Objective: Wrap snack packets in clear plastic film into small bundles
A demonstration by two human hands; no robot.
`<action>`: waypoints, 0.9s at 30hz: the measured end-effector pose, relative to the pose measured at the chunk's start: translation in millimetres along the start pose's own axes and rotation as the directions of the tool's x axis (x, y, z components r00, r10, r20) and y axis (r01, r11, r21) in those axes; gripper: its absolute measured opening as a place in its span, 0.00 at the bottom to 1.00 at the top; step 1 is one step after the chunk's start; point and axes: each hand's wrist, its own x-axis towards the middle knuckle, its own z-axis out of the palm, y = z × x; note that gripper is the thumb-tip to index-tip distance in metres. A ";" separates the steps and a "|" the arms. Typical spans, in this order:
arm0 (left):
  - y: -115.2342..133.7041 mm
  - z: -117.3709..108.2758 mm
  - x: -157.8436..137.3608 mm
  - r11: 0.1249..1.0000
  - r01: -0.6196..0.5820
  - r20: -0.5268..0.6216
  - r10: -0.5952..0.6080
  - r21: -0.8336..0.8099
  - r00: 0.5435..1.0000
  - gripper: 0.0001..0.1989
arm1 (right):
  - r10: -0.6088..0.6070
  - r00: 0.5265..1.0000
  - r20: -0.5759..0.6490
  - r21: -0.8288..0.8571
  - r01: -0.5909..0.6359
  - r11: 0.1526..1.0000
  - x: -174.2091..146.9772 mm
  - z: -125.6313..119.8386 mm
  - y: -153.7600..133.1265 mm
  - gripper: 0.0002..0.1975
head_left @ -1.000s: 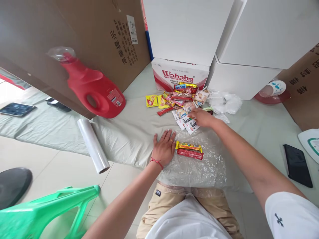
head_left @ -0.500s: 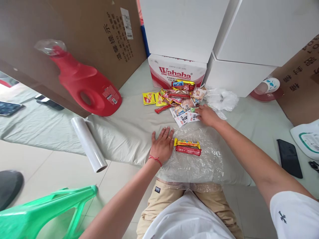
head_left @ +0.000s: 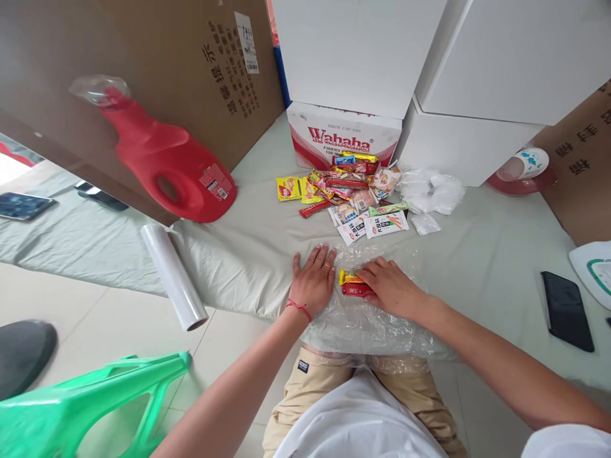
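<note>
A sheet of clear plastic film (head_left: 382,331) lies across the near edge of the cloth-covered surface. On it are two wrapped snack bars, a yellow bar (head_left: 349,277) above a red bar (head_left: 354,290). My right hand (head_left: 389,289) covers their right ends, its thumb below and its fingers curled above. Flat at the film's left edge rests my left hand (head_left: 312,280), fingers spread, holding nothing. Farther back is a pile of wrapped snacks (head_left: 348,181), with a white snack packet (head_left: 387,224) at its near right side.
A roll of plastic film (head_left: 174,277) lies on the left, near a red jug (head_left: 179,168). White boxes (head_left: 348,57) and a Wahaba carton (head_left: 305,137) stand behind the snacks. Right of them is a crumpled clear bag (head_left: 432,191). A black phone (head_left: 568,312) lies far right; a green stool (head_left: 52,413) stands lower left.
My right hand has come back from the snack pile to the two bars on the film. A green packet and a white packet now show at the pile's edge. My left hand stays put.
</note>
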 end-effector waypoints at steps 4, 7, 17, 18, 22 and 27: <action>-0.4 0.2 0.4 1.000 0.003 0.014 -0.003 -0.005 1.000 0.28 | -0.088 0.996 0.031 0.117 0.084 0.990 4.6 -9.2 24.9 0.28; -0.6 0.3 0.5 1.000 0.001 0.007 -0.001 -0.003 1.000 0.28 | -0.004 0.999 -0.045 0.186 0.012 0.983 34.8 -27.8 48.3 0.23; 0.3 -1.1 1.3 1.000 0.017 0.032 -0.017 -0.003 0.999 0.28 | 0.300 0.859 -0.414 -0.033 -0.343 0.939 176.0 -77.2 110.7 0.22; 0.0 -0.6 1.0 1.000 0.016 0.028 -0.016 -0.005 0.999 0.28 | 0.293 0.862 -0.415 -0.054 -0.345 0.937 177.5 -76.8 110.6 0.21; -1.9 0.8 0.3 1.000 0.006 0.012 -0.006 -0.009 1.000 0.27 | 0.281 0.850 -0.446 -0.055 -0.339 0.939 149.9 -74.4 102.7 0.19; -2.6 0.4 0.5 1.000 -0.003 0.004 0.003 -0.014 1.000 0.27 | 0.163 0.938 -0.306 0.263 -0.082 0.961 58.6 -63.5 79.0 0.17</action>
